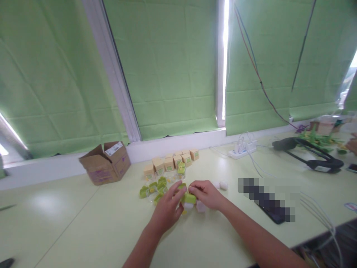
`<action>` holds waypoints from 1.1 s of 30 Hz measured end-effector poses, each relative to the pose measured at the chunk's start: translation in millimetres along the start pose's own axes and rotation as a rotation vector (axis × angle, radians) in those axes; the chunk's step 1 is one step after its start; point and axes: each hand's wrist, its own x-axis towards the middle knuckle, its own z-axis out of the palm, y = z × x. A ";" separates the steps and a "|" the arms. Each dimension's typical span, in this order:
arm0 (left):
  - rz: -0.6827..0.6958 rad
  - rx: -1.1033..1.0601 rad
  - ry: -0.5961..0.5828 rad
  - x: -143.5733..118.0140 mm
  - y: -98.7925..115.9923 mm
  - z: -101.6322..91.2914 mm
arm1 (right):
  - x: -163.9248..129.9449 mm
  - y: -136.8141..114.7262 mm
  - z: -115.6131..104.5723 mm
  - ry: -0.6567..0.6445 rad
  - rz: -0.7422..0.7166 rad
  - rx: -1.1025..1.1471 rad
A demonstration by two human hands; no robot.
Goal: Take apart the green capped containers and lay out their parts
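Note:
Near the table's front, my left hand [168,209] curls its fingers and thumb around the left side of a small green and white plastic piece [190,199]. My right hand [208,194] is closed, its thumb and fingertips pinching at the top of the same piece; whatever detail lies under the fingertips is hidden. Just below the right fingers sits a pale pinkish block [200,206]. Left of my hands lie several green plastic parts [144,191] with clear pieces among them. A white rounded item [223,185] rests beyond my right hand.
Several small tan boxes [169,163] stand in rows behind. An opened cardboard carton [107,163] is at the back left. To the right are a power strip [242,149] with cables, a dark flat device [275,212] partly blurred out, and a black looped object [325,163].

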 end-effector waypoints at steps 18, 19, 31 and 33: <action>0.122 0.018 -0.090 0.5 6.3 -8.1 | -2.4 7.5 3.7 -0.191 0.163 0.198; 0.124 0.012 -0.078 0.3 7.0 -8.0 | -2.0 7.4 3.4 -0.183 0.155 0.177; -0.073 0.018 -0.129 2.4 14.7 -15.3 | -2.1 8.7 0.8 -0.104 0.022 0.110; -0.105 0.043 -0.159 3.0 14.2 -14.1 | -3.6 4.8 0.5 -0.130 -0.054 0.071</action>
